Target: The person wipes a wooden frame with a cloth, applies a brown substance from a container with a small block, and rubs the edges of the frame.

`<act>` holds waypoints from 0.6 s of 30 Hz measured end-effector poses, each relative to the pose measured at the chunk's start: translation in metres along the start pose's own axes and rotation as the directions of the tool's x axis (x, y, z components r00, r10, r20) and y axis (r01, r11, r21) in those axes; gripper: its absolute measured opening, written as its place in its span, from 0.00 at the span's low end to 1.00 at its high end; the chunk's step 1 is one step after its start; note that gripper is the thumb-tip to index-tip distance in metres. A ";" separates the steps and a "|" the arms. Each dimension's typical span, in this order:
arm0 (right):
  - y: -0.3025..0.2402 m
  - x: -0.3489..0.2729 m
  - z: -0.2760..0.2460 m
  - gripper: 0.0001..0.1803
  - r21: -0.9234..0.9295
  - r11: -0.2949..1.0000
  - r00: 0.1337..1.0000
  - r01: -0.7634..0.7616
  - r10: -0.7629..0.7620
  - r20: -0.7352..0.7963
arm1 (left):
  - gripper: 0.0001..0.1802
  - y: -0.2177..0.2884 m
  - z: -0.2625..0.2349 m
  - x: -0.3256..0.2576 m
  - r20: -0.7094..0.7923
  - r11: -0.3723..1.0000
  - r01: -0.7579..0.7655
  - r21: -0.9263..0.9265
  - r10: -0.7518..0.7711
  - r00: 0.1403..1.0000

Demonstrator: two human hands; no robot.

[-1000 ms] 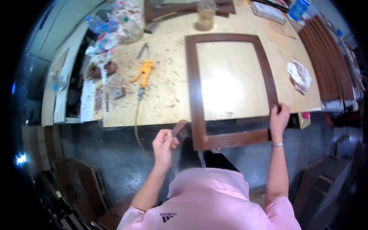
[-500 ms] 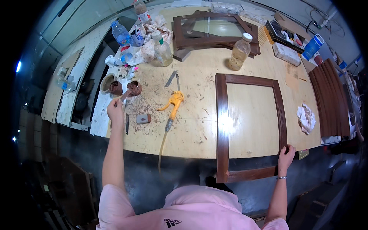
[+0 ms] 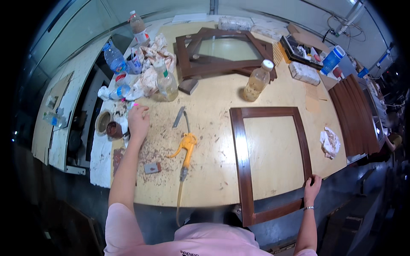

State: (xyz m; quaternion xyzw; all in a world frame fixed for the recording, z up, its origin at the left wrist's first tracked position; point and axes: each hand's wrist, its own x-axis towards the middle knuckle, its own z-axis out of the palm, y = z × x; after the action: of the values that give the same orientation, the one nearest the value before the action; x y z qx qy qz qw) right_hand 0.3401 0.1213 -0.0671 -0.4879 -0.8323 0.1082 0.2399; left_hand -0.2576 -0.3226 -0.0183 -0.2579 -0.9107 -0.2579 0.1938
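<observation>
A dark brown wooden frame lies flat on the pale workbench, its near end hanging over the front edge. My right hand grips the frame's right rail close to the near right corner. My left hand rests palm down at the bench's left side amid brown dust, fingers curled, with a small pink bit at the fingertips. Just left of it stand two small round cups. A small brown block lies nearer to me.
A yellow air gun with its hose lies mid-bench, a metal blade above it. Plastic bottles, crumpled rags and a yellowish bottle stand farther back. Stacked frames sit at the far edge, dark wooden strips at the right.
My left hand has left the frame's near corner and reached out to the bench's left side by the cups. The view has tilted up the bench. My right hand stays on the frame.
</observation>
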 end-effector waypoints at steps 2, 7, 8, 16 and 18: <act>-0.001 0.001 -0.003 0.10 -0.020 1.000 1.000 -0.009 0.009 -0.010 | 0.14 0.008 0.015 0.036 0.106 0.996 0.062 0.065 -0.068 0.992; -0.008 0.000 -0.011 0.09 -0.049 0.996 0.997 -0.074 0.073 -0.019 | 0.17 -0.004 0.058 0.110 0.256 0.955 0.157 0.250 -0.222 0.941; -0.006 0.000 -0.014 0.09 -0.059 0.994 0.995 -0.097 0.096 -0.019 | 0.18 0.002 0.065 0.122 0.310 0.945 0.175 0.275 -0.259 0.915; -0.023 -0.002 -0.007 0.11 -0.021 0.992 0.992 -0.122 0.121 -0.019 | 0.34 -0.040 0.035 0.195 -0.196 0.983 -0.081 -0.168 0.047 0.980; -0.021 -0.004 -0.010 0.11 -0.020 0.990 0.991 -0.136 0.136 -0.018 | 0.38 -0.008 -0.004 0.211 -0.293 0.948 -0.176 -0.265 0.095 0.951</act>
State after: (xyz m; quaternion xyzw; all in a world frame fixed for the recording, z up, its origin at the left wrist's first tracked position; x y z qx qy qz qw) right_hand 0.3308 0.1067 -0.0506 -0.5469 -0.7961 0.1115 0.2339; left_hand -0.4281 -0.2523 0.0845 -0.3073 -0.8072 -0.4071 0.2971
